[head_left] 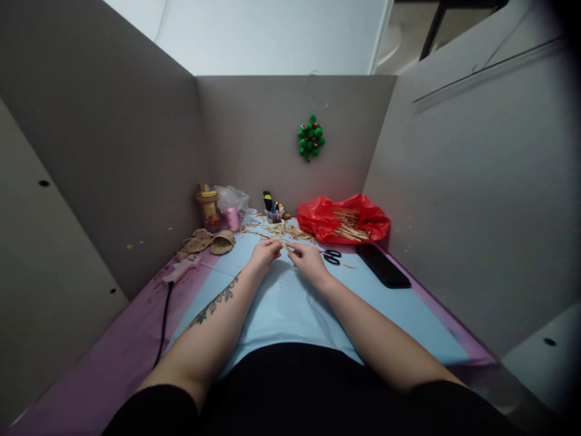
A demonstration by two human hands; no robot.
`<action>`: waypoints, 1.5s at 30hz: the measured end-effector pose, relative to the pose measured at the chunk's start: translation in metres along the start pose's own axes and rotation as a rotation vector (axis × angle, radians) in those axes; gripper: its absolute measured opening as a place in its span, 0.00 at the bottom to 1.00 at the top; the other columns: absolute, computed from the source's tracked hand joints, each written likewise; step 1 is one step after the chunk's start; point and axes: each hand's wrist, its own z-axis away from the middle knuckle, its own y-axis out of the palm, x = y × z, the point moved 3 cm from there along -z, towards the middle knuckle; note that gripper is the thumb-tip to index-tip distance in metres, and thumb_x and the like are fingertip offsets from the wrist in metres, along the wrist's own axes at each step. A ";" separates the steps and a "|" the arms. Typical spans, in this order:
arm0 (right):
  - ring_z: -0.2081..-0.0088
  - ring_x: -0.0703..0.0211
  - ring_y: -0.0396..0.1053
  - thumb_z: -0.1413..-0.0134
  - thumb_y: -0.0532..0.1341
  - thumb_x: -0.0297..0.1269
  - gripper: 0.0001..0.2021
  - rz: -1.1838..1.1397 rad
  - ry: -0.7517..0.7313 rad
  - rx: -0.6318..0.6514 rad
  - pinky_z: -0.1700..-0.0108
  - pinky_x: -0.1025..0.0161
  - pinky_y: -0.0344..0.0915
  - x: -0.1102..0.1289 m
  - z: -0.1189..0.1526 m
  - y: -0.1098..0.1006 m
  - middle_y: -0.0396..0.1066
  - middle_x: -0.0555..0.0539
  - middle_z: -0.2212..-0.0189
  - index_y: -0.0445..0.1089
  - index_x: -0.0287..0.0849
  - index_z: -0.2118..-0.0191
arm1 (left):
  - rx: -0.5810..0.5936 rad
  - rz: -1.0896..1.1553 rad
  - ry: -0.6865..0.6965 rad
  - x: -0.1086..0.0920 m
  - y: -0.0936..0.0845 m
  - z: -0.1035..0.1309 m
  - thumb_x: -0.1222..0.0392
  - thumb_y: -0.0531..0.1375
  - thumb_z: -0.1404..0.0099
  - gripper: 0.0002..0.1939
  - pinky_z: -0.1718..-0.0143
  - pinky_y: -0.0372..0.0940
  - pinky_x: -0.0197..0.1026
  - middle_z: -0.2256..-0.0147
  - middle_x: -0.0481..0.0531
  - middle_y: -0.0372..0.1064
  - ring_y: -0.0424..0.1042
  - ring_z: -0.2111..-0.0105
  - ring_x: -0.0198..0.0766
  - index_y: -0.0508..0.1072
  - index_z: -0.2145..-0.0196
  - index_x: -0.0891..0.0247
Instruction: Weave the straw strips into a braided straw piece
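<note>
My left hand (265, 254) and my right hand (307, 259) meet over the middle of the blue table cover (290, 315). Pale straw strips (282, 238) run between my fingertips, some sticking up above them. Both hands pinch the strips, thumbs and forefingers closed. Just right of my right hand lie black-handled scissors (332, 257). Loose straw pieces (295, 232) are scattered behind my hands. How the strips cross each other is too small to tell.
A red plastic bag (315, 219) of straw stands back right, a black phone-like slab (384, 265) before it. At left are a pink glue gun (181, 269), woven pieces (222, 242), a pink thread spool (232, 219) and a cup (209, 209). A pen holder (274, 213) stands behind. Grey panels enclose the table.
</note>
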 end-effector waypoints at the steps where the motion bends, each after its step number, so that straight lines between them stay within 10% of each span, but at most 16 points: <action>1: 0.71 0.59 0.70 0.54 0.56 0.29 0.17 0.041 -0.024 -0.008 0.62 0.62 0.65 -0.001 0.000 -0.002 0.75 0.48 0.72 0.73 0.43 0.56 | 0.005 0.003 -0.002 0.000 0.000 0.000 0.59 0.67 0.63 0.12 0.76 0.56 0.33 0.82 0.45 0.61 0.59 0.80 0.27 0.68 0.82 0.67; 7: 0.63 0.57 0.70 0.53 0.55 0.27 0.18 0.154 -0.106 -0.080 0.58 0.62 0.64 -0.003 0.000 -0.004 0.74 0.45 0.62 0.72 0.43 0.56 | 0.038 -0.018 0.022 0.000 0.002 0.002 0.54 0.68 0.63 0.16 0.77 0.54 0.33 0.83 0.46 0.60 0.58 0.81 0.27 0.69 0.82 0.68; 29: 0.75 0.62 0.63 0.57 0.55 0.36 0.06 -0.068 0.123 -0.288 0.70 0.66 0.59 -0.010 -0.008 -0.005 0.67 0.50 0.80 0.66 0.40 0.77 | 0.131 -0.192 0.117 -0.006 0.016 0.015 0.48 0.67 0.61 0.19 0.79 0.52 0.33 0.84 0.47 0.61 0.55 0.82 0.27 0.71 0.82 0.68; 45: 0.76 0.62 0.64 0.59 0.56 0.35 0.06 -0.153 0.136 -0.205 0.71 0.66 0.59 -0.008 -0.007 -0.001 0.68 0.50 0.80 0.68 0.40 0.76 | 0.133 -0.214 0.179 -0.007 0.017 0.015 0.50 0.65 0.58 0.17 0.77 0.55 0.33 0.83 0.46 0.61 0.58 0.80 0.28 0.71 0.81 0.68</action>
